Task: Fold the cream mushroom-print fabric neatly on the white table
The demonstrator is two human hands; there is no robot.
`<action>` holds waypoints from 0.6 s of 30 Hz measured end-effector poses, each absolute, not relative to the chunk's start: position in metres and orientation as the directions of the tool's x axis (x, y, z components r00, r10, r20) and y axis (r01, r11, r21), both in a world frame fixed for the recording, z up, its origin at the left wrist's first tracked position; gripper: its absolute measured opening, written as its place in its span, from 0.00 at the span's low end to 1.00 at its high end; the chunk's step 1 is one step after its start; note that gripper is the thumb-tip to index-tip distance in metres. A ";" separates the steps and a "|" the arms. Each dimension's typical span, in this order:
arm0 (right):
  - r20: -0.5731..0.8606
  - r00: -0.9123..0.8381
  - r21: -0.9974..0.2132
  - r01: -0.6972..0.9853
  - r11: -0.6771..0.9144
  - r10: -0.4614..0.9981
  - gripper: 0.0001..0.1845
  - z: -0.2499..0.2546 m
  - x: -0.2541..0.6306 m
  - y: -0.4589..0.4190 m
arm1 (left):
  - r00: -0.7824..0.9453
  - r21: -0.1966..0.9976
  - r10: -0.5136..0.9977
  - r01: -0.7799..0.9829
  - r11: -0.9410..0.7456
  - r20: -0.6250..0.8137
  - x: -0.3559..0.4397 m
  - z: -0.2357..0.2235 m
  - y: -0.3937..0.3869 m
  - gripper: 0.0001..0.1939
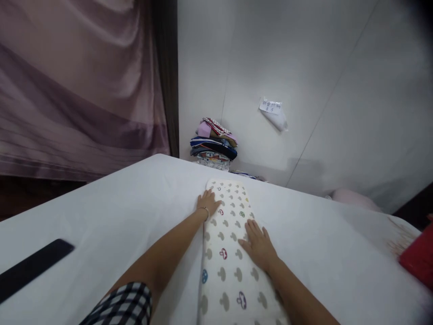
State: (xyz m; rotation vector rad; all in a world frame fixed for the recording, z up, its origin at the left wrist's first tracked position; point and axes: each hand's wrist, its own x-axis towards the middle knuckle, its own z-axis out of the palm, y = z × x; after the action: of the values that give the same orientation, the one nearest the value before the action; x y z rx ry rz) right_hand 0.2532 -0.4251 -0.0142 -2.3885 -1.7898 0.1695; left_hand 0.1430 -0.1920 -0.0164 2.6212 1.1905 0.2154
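A long folded cloth [230,234], white with printed grey and coloured mushrooms, lies lengthwise on the white table [162,194]. My left hand [208,201] rests on its left edge toward the far end, fingers spread, with a thin bracelet at the wrist. Nearer to me, my right hand [259,243] lies flat on the cloth's right edge, fingers apart. The near end of the cloth runs out of view at the bottom.
Beyond the table's far edge stands a stack of folded clothes [214,144]. A dark flat bar [34,268] lies at left. On the right is a red item [419,257]. A pink curtain [77,90] hangs at left; a labelled plastic bag [273,115] is on the wall.
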 end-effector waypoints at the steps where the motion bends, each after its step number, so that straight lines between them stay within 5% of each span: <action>1: -0.023 0.298 -0.192 0.935 -0.297 0.954 0.37 -0.019 0.257 -0.422 | 0.637 0.287 0.771 0.740 -0.608 -0.009 0.147 -0.019 -0.185 0.32; 18: -0.006 0.322 -0.217 0.924 -0.315 0.947 0.39 -0.004 0.281 -0.380 | 0.632 0.226 0.773 0.746 -0.627 0.059 0.173 -0.022 -0.168 0.36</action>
State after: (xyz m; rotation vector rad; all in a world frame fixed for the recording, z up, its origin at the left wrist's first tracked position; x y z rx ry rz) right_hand 0.2810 -0.3796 -0.0039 -2.4074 -1.7237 0.1963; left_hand 0.1731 -0.1683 -0.0216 2.6716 1.2562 0.2232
